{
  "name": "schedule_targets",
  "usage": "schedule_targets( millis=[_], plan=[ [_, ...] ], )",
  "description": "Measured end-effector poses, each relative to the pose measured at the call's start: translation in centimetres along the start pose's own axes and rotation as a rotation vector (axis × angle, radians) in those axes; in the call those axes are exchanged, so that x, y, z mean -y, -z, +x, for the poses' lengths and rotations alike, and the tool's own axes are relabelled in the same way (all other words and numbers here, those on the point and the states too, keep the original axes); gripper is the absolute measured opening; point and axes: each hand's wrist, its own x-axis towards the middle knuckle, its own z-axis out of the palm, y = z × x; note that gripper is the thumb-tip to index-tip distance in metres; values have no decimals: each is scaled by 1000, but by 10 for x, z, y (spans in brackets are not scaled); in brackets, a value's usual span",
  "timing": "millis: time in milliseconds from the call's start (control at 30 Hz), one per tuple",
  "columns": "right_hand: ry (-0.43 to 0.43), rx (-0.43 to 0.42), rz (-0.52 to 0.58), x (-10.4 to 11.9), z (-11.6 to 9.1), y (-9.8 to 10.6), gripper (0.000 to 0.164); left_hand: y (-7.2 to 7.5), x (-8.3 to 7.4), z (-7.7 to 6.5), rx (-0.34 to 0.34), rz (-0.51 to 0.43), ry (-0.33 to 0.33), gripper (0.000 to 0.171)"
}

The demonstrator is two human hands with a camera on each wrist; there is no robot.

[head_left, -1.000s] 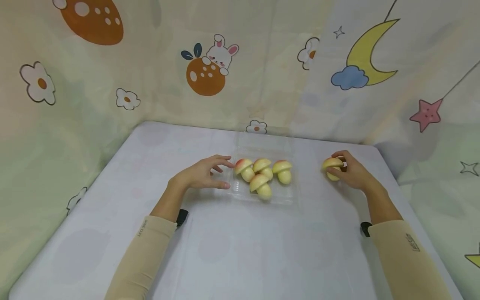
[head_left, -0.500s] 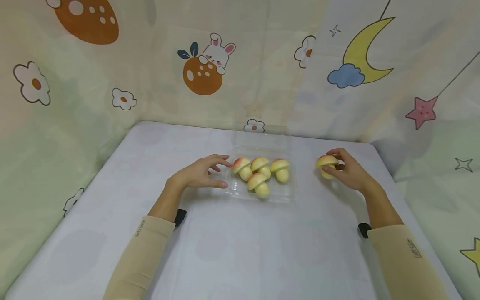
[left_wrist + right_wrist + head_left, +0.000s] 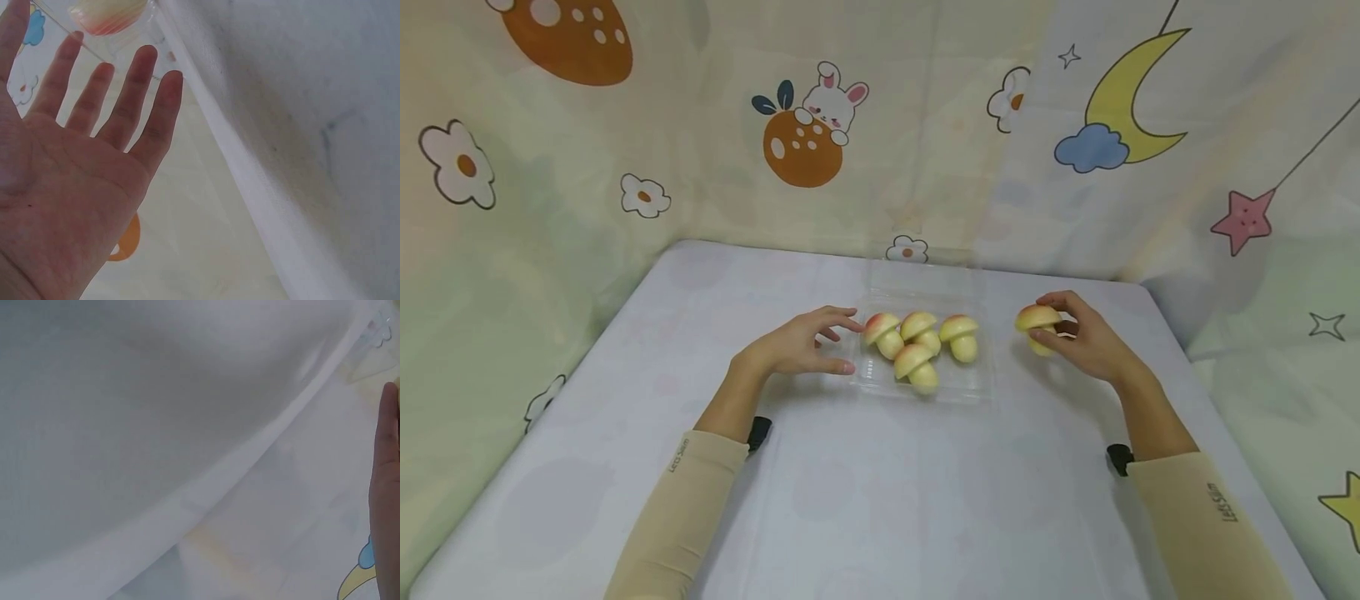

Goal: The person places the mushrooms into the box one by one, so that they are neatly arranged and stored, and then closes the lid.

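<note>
Between thumb and fingers, my right hand (image 3: 1086,340) grips a yellow mushroom-shaped piece with a reddish cap (image 3: 1037,317), right of the clear plastic container (image 3: 966,390). Several matching mushroom pieces (image 3: 922,333) lie inside that container. At the container's left side, my left hand (image 3: 797,343) has its fingers extended and thumb apart, holding nothing; whether the fingertips touch the wall I cannot tell. The left wrist view shows the open palm (image 3: 69,169) with a mushroom piece (image 3: 106,15) beyond the fingers. Only an edge of the right hand (image 3: 385,481) appears in the right wrist view.
A white cloth covers the table (image 3: 880,500). The container's clear lid (image 3: 921,279) stands raised at the back. Behind the table hangs a printed curtain (image 3: 715,125) with cartoon figures, close to the table's far edge.
My right hand has moved left toward the container, carrying the mushroom piece. The left hand has stayed nearly where it was beside the container. The head view has shifted slightly.
</note>
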Motion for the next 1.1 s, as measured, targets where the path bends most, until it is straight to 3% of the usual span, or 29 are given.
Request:
schedule_targets(
  millis=[233, 600, 1100],
  plan=[
    [84, -33, 42, 17, -1, -6, 48, 0, 1, -1, 1, -11, 11, 71],
    [192, -1, 94, 36, 0, -17, 46, 0, 0, 0, 4, -3, 6, 70],
    [181, 60, 94, 52, 1, -42, 44, 1, -3, -1, 5, 3, 5, 71]
  ],
)
